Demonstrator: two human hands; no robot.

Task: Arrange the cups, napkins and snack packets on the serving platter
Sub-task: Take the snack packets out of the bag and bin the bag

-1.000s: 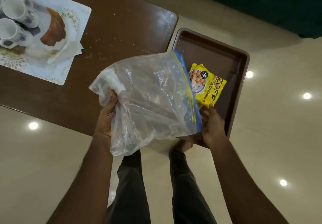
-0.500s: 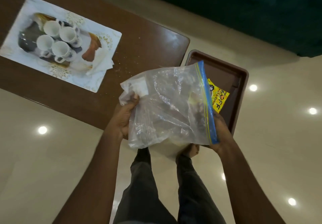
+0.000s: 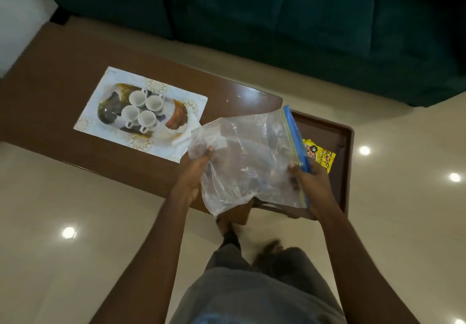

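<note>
Four cups (image 3: 142, 112) and napkins (image 3: 181, 136) already sit on the platter (image 3: 107, 110) mid-surface, while both hands, left hand (image 3: 194, 180) and right hand (image 3: 311, 181), each grip pinching the clear bag (image 3: 249, 157), leave the snack packet (image 3: 319, 156) on the brown tray (image 3: 346, 162) off the surface's right end, likely still to be moved.

Four white cups (image 3: 142, 112) sit upright, clustered on the patterned serving platter (image 3: 108, 112).

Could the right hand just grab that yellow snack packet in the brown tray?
Probably not yet: the right hand is close to the yellow snack packet, but it is gripping the clear plastic bag, which partly covers the packet.
</note>
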